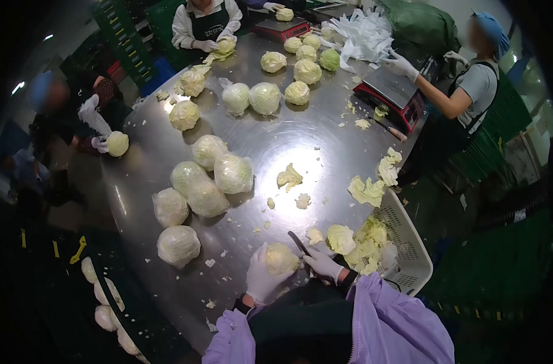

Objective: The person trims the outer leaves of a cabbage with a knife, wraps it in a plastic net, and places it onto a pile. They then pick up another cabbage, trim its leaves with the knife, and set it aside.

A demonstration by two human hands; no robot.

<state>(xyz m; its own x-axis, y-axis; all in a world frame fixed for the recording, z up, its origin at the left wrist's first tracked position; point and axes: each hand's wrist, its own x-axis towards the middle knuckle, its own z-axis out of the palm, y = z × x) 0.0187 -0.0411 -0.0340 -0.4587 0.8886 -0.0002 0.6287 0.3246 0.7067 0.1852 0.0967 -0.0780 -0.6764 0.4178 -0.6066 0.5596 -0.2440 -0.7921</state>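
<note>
A trimmed pale cabbage (pixel 282 259) rests in my gloved left hand (pixel 263 280), whose fingers curve around its left side and underside. Close beside it, my gloved right hand (pixel 324 266) grips a dark-bladed knife (pixel 298 242), the blade pointing up and away from me. The knife handle is mostly covered by my fingers. Just right of the knife lie a small leaf scrap (pixel 314 235) and a yellow-green cabbage piece (pixel 340 239). A white perforated basket (pixel 413 259) at my right side holds a heap of loose leaves (pixel 368 247).
Several wrapped cabbages (pixel 207 195) stand on the metal table (pixel 288 130) to the left. Unwrapped cabbages (pixel 306 71) sit farther back, near a red scale (pixel 393 97) and another knife (pixel 393 130). Co-workers (pixel 479 85) stand around the edges. A green crate (pixel 100 279) holds cabbages at lower left.
</note>
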